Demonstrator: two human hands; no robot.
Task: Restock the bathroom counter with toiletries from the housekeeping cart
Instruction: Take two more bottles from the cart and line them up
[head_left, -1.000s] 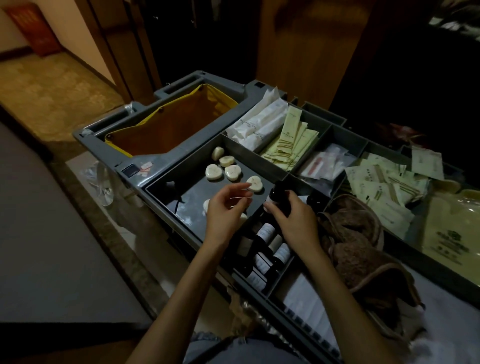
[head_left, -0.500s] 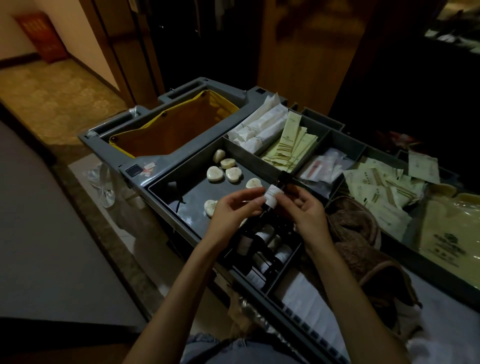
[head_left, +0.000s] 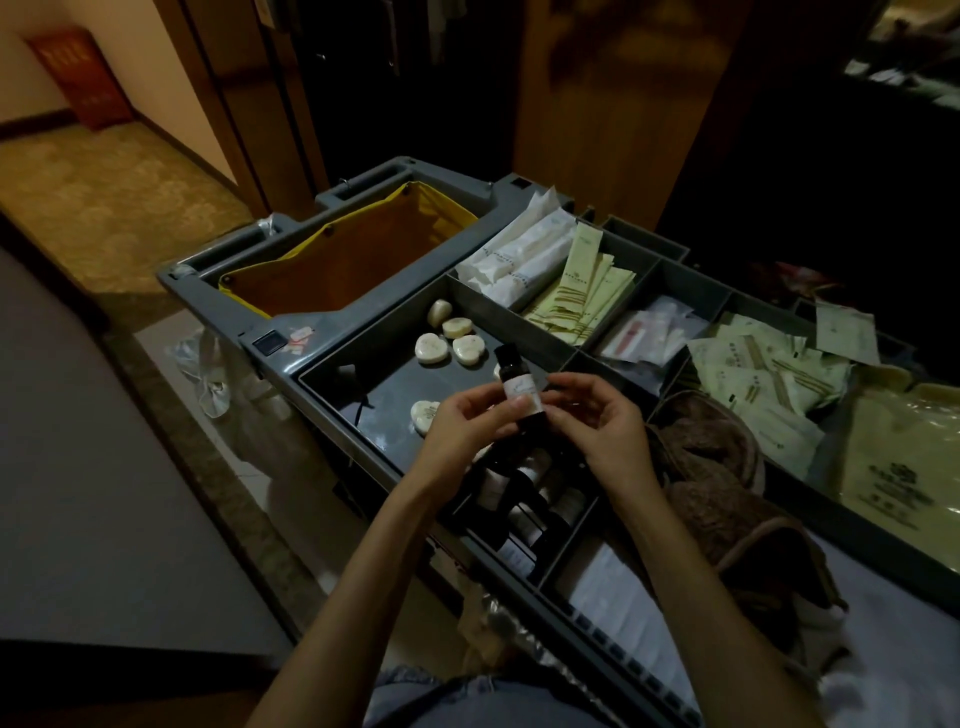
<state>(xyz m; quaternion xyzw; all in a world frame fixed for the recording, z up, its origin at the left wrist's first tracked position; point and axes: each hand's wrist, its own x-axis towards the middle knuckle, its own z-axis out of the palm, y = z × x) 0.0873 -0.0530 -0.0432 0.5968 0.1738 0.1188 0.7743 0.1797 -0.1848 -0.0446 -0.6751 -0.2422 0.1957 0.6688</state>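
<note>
Left grip (head_left: 462, 426), right grip (head_left: 597, 426) — cylindrical bottle (head_left: 521, 389)

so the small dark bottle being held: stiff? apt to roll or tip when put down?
Likely rigid: the small dark bottle shows no dent where it is pinched between the left hand and the right hand. It is round and narrow, so it would probably roll lying down and tip easily upright. Probably light: a mere pinch carries it.

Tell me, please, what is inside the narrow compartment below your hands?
Several dark bottles with pale labels, lying side by side. The left hand, right hand and held bottle cover its far end.
</note>
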